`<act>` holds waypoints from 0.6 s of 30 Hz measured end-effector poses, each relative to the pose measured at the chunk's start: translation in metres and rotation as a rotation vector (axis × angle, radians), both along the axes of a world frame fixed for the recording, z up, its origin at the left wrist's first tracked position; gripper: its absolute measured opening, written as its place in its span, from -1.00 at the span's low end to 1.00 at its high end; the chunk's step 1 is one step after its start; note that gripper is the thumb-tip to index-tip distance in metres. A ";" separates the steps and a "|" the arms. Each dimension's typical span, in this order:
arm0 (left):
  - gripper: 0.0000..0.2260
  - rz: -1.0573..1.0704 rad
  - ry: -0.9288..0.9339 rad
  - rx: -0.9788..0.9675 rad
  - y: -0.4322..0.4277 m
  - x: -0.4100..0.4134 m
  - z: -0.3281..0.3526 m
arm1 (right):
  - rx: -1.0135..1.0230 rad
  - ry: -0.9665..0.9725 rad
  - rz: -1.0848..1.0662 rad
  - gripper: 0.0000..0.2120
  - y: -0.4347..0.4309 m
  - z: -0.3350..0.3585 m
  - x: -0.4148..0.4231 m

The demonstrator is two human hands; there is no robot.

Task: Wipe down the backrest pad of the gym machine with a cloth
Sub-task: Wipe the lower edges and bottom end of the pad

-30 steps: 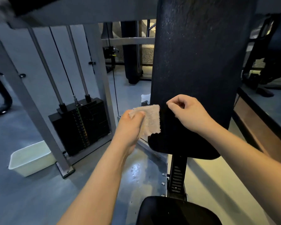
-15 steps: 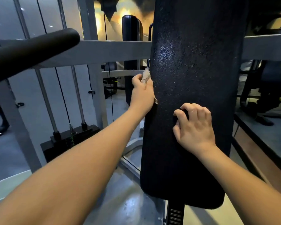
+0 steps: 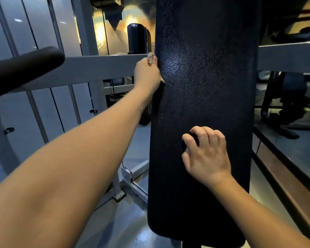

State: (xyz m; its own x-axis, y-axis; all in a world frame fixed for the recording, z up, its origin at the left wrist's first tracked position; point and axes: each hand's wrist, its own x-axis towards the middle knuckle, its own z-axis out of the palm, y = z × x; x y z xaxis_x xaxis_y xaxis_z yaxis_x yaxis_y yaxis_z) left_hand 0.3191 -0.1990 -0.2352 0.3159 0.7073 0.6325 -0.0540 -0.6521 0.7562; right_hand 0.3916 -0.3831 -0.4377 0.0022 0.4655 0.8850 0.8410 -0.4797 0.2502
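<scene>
Backrest pad (image 3: 204, 86) upright, long axis vertical. Left hand (image 3: 147, 76) gripping cloth (image 3: 150, 57) at left edge, arm outstretched; right hand (image 3: 207, 156) clenched, empty, on face.

The black backrest pad (image 3: 209, 83) stands upright, running from 12 to 5 o'clock. Near 12 o'clock the left grip (image 3: 147, 76) holds a pale cloth (image 3: 150, 57) against the pad's left edge. At 4 o'clock the right grip (image 3: 207, 155) rests curl-fingered on its face.

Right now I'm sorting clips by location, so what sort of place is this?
Most likely a gym: a tall black backrest pad on a grey steel frame, a padded black handle at left, and more exercise machines in the dim background at right.
</scene>
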 end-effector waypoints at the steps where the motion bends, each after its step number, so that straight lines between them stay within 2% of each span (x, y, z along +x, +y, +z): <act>1: -0.66 -0.014 -0.002 0.006 -0.004 -0.004 -0.012 | 0.007 0.001 0.000 -0.66 0.000 -0.001 0.000; 5: -0.66 -0.076 0.035 0.004 -0.007 -0.020 -0.067 | 0.017 -0.004 0.007 -0.66 0.001 -0.002 0.001; 8: -0.65 -0.077 -0.064 -0.055 -0.004 -0.014 -0.034 | 0.022 -0.007 0.014 -0.66 0.001 -0.002 0.003; 11: -0.69 0.059 -0.079 0.162 -0.004 0.000 0.025 | 0.033 -0.014 0.020 -0.66 0.001 -0.003 0.003; 13: -0.67 0.095 0.024 0.285 -0.005 0.009 0.037 | 0.041 -0.017 0.028 -0.67 0.002 -0.002 0.003; 15: -0.52 0.123 0.126 0.391 -0.008 0.007 0.019 | 0.051 -0.016 0.031 -0.68 0.002 -0.003 0.003; 18: -0.39 0.068 0.089 0.453 -0.015 -0.010 -0.034 | 0.065 -0.019 0.037 -0.68 0.003 -0.003 0.004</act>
